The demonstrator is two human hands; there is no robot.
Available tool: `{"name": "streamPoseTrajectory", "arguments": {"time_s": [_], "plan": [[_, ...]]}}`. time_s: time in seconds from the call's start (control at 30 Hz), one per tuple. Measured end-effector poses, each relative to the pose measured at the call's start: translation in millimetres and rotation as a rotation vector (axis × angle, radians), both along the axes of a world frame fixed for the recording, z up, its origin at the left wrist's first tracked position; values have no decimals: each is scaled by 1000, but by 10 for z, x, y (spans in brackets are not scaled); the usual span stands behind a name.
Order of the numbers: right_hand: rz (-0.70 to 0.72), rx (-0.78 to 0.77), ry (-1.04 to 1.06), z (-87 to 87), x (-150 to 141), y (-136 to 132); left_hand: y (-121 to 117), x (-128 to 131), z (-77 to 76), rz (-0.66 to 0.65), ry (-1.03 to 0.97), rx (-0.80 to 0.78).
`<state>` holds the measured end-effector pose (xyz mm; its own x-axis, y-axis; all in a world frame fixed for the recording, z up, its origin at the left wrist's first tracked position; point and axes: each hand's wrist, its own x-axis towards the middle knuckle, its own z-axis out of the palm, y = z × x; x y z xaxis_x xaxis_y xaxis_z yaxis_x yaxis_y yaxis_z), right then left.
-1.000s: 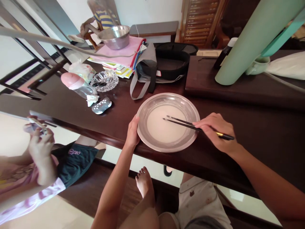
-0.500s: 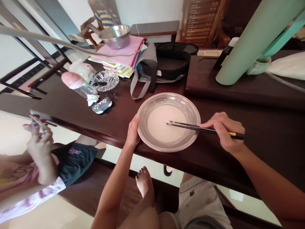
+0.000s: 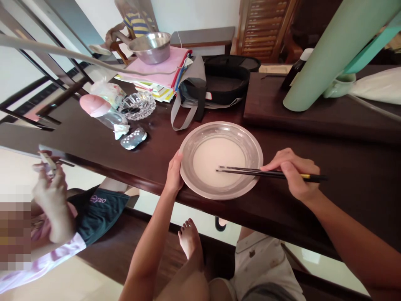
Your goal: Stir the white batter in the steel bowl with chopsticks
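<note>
A shallow metal bowl (image 3: 250,144) rests near the front edge of the dark wooden table (image 3: 153,161). Milky white liquid (image 3: 216,154) covers its bottom. My left hand (image 3: 174,173) grips the bowl's left rim, thumb on top and the other fingers mostly hidden below. On the right, my right hand (image 3: 296,173) is closed around a pair of black chopsticks (image 3: 250,171) with gold bands near their back ends. The chopsticks lie almost level across the right rim, their tips in the white liquid.
Behind the bowl sits a black and grey bag (image 3: 225,85). To its left are a steel basin (image 3: 152,48) on stacked books, a glass ashtray (image 3: 138,106), a pink-capped bottle (image 3: 97,108) and a game controller (image 3: 134,139). A green cylinder (image 3: 316,75) stands right. Another person's hands (image 3: 52,179) hold something at left.
My right hand has moved a little to the right with the chopsticks, which now lie flatter. Their tips have shifted toward me within the liquid. My left hand stays on the rim.
</note>
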<state>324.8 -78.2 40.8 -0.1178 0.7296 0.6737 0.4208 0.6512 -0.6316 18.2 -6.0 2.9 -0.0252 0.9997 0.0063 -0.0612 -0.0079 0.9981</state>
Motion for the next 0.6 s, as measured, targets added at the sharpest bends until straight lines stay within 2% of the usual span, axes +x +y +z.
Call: {"name": "streamPoseTrajectory", "arguments": {"time_s": [0.07,0.13,0.2,0.27,0.37,0.5,0.6], "plan": [[53,-51,-130,14,-35,-4,4,-7,-13,-6,-5,-4],[44,-66,-227,27,-52,-1,5,-10,-19,-7,-8,-5],[-16,-45,-216,26,-35,5,3,-8,-14,1,4,-5],[-68,0,-110,13,-2,10,-1,-4,-6,8,9,-6],[-34,47,35,-5,15,4,-3,-2,-5,11,-4,-8],[21,-41,-129,18,-34,-6,3,-10,-25,9,-9,-8],[-42,-52,-189,28,-24,2,3,-9,-25,3,-13,-10]]}}
